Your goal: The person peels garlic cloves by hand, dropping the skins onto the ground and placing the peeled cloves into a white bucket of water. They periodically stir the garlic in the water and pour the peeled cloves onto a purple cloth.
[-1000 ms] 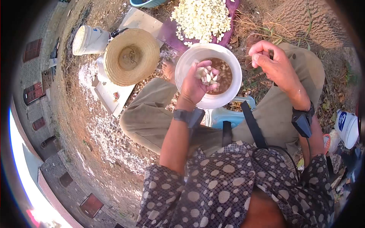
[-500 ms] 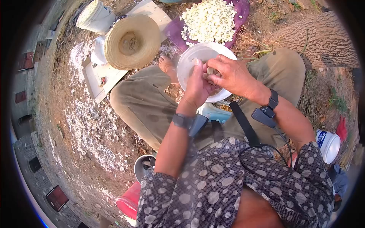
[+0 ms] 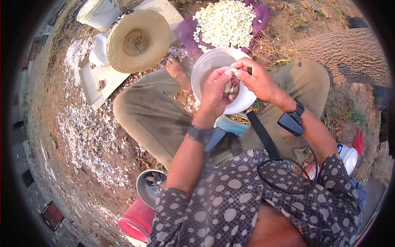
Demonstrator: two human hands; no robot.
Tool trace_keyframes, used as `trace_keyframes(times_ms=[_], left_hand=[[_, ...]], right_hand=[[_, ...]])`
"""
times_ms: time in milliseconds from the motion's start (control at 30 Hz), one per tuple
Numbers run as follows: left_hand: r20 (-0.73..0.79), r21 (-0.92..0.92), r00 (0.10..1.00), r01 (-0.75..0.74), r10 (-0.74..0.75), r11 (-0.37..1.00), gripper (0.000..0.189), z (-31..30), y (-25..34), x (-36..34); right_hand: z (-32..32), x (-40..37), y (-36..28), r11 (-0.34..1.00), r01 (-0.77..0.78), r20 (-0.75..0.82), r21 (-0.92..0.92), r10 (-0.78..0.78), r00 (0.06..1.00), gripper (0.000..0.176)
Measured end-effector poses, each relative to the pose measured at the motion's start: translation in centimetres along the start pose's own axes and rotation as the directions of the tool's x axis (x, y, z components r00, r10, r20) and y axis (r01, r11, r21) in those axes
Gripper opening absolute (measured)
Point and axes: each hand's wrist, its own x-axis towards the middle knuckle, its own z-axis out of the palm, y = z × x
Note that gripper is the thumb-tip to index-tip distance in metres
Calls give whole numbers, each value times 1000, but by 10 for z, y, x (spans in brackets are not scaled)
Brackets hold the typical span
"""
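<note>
Over a white plastic bucket (image 3: 201,66) between the knees, my two hands meet at the fingertips. My left hand (image 3: 214,91) is closed, its thumb and fingers on a pale garlic clove (image 3: 233,71). My right hand (image 3: 259,82) is pinched against the same clove from the other side. A small dark piece (image 3: 249,71) shows between the right fingers, too small to name. Purple-skinned garlic cloves (image 3: 232,91) show just below the fingers, partly covered by my left hand. Beyond the bucket, a heap of peeled white cloves (image 3: 224,24) lies on a purple cloth (image 3: 185,31).
A straw hat (image 3: 138,41) lies at the left, near a filled white bucket (image 3: 96,14) and a shallow tray (image 3: 92,84). Papery skins (image 3: 90,144) litter the ground. A metal bowl (image 3: 148,187) and red bucket (image 3: 135,220) stand by my left side. A tree trunk (image 3: 345,53) is at right.
My right hand has turned and shifted slightly right, its fingertips now against the pale clove at my left thumb. The cloves below the fingers have come into view. The view has shifted slightly.
</note>
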Motion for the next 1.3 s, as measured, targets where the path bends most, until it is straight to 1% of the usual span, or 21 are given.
trace_keyframes(times_ms=[33,133,233,333,400,433,533,600,633,700,733,800,833,900,933,967,1067,1100,1200,1300], left_hand=[[1,-14,1000,-2,2,1000,21,-1,-2,2],[6,-57,1000,-17,18,998,17,0,-4,2],[37,-108,998,-42,46,993,14,4,-5,1],[72,-141,995,-53,64,989,13,9,-4,-2],[71,-134,995,-56,66,989,12,15,-4,-4],[64,-160,996,-50,61,986,13,14,-5,-3],[36,-231,998,-44,54,972,13,8,-6,0],[16,-261,998,-51,57,964,14,6,-6,1],[-3,-246,999,-52,53,968,14,6,-5,1],[-42,-215,998,-49,41,975,15,8,-3,0],[-67,-172,997,-55,44,984,15,12,-2,-1],[-117,-86,991,-67,57,994,16,19,-2,-3],[-92,-56,994,-64,59,996,17,17,-4,-2],[-40,3,998,-56,56,998,20,12,-10,0],[-18,-58,999,-47,46,997,23,8,-11,1],[4,-119,999,-41,42,992,27,5,-12,1],[36,-283,999,-17,28,959,40,0,-6,-3],[43,-331,999,-1,16,944,44,-1,-4,-4],[62,-325,997,-24,47,946,53,-6,-5,2],[19,-370,998,-52,64,927,57,-2,-5,5]], right_hand=[[1,-1,-3,1000,-1,-6,-25,1,1000,17],[5,-2,-6,991,73,3,-115,-73,997,20],[5,1,1,993,43,-76,-108,-51,996,23],[9,3,5,982,143,-167,-121,-162,973,26],[7,3,4,988,105,-209,-113,-127,970,27],[6,3,2,990,87,-228,-110,-110,967,27],[3,3,6,994,99,-252,-48,-108,962,29],[-1,-1,4,988,87,-256,-125,-117,960,27],[-2,-2,0,983,81,-258,-164,-122,958,26],[0,-9,-15,939,137,-193,-316,-205,960,22],[1,-11,-20,907,163,-156,-387,-239,958,21],[7,-9,-12,886,250,-107,-390,-313,944,20],[9,-9,-9,874,291,-83,-390,-348,934,21],[8,-11,-7,967,192,-127,-167,-214,968,23],[8,-11,-8,989,140,-136,-52,-146,980,25],[1,-9,-6,929,182,-197,-321,-254,947,22],[-20,10,-12,921,109,-268,-373,-220,938,18],[-32,25,-6,939,135,-286,-317,-230,930,20],[-72,79,-20,924,81,-351,-374,-222,910,24],[-97,113,-31,867,55,-425,-495,-297,855,27]])
